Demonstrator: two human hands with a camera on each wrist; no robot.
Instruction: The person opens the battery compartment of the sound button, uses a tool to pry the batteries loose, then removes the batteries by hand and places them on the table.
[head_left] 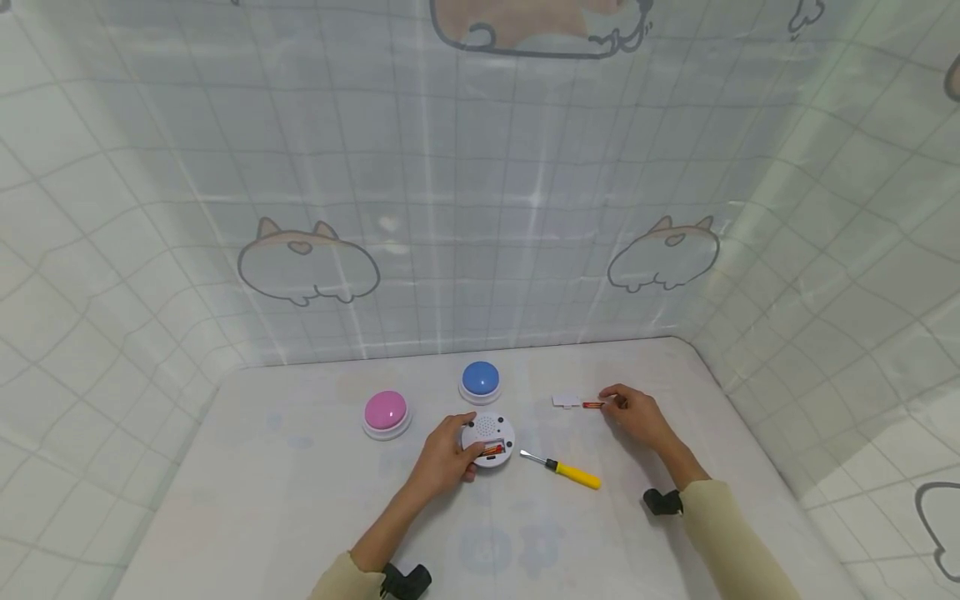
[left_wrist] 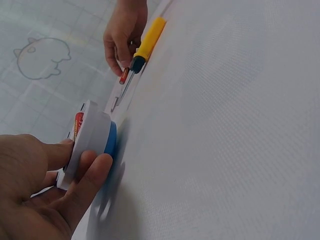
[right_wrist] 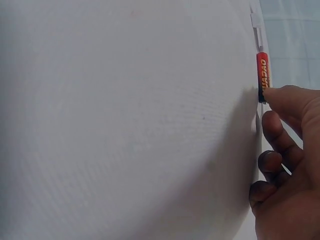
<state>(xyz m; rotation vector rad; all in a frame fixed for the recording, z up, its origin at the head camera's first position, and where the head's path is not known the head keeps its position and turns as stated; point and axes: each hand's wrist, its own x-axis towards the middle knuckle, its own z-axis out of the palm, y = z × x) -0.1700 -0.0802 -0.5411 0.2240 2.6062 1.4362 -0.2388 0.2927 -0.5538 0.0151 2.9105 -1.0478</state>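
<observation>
White device holds 1 red battery in its compartment.

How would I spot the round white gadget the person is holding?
Over the white table, find the left hand, nearer the person than the blue button. It holds the round white gadget. Unlike the blue button and the pink button, which stand dome up, this one shows its underside, with a red battery exposed.

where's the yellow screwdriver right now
In the head view, the yellow screwdriver lies on the table, just right of the upturned button in the left hand.
</observation>
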